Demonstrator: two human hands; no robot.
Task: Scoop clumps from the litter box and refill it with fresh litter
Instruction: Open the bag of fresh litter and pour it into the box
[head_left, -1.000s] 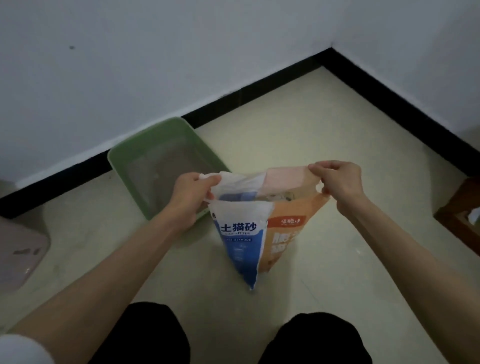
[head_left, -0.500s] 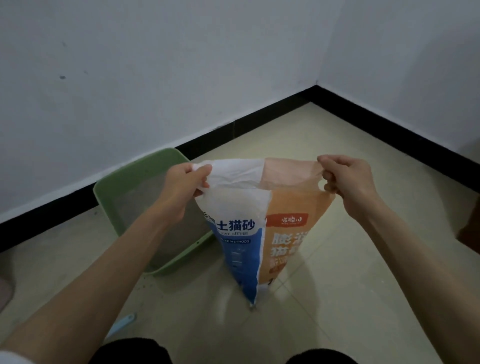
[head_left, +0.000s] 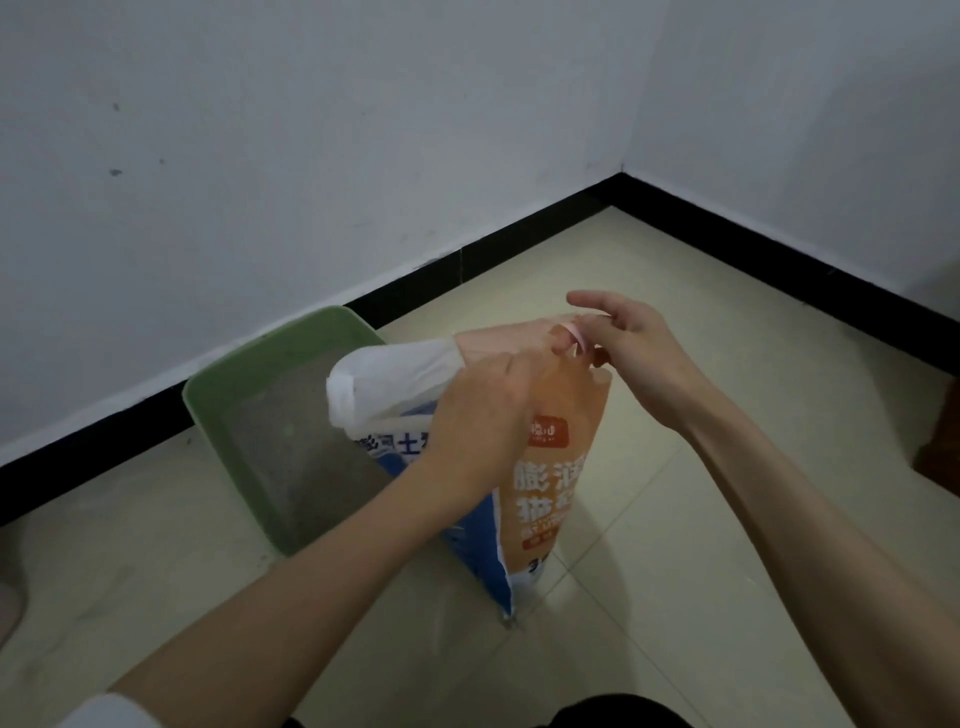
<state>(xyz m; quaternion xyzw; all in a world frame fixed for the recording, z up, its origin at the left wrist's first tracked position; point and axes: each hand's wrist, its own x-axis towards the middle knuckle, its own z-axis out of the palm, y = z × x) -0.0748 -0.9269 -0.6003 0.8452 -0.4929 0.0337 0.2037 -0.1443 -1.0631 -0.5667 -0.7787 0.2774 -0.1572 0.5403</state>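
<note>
A blue, white and orange litter bag stands upright on the floor in front of me. My left hand grips the bag's top near its middle. My right hand pinches the top right corner by the handle hole, its index finger stretched out. Behind the bag on the left sits the green litter box against the wall, with a thin layer of grey litter in it. The bag and my left forearm hide the box's near right corner.
White walls with a black skirting board meet in a corner at the back right. Beige floor tiles lie around the bag. A dark brown piece of furniture shows at the right edge. My dark-clothed knees sit at the bottom.
My left hand has moved from the bag's left corner to its middle, and the two hands have come together. The white left corner now hangs free. The view has tilted up.
</note>
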